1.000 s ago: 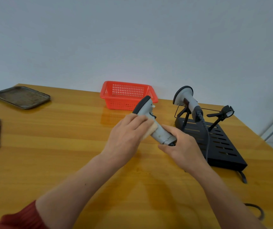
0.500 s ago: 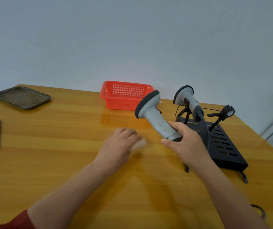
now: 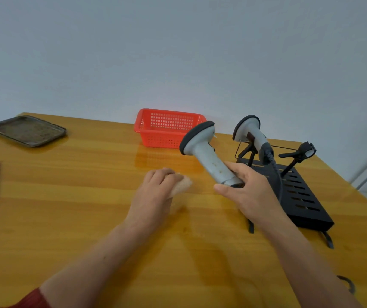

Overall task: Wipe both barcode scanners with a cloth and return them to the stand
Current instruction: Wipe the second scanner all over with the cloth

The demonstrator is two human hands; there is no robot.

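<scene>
Scanner in the right hand, cloth under the left

The right hand (image 3: 251, 192) is clamped round the handle end of the grey scanner (image 3: 207, 156), held tilted above the surface (image 3: 67, 218). The left hand (image 3: 158, 190), well apart from it, curls over the cloth (image 3: 183, 184). Seating it well likely means aiming the handle at the free clip (image 3: 300, 153) on the stand (image 3: 300, 192), clear of the second scanner (image 3: 252, 134) docked there.

light: bright, even | shadows: soft | glare: tabletop (image 3: 155, 156) sheen | edges: wide-angle bowed
</scene>
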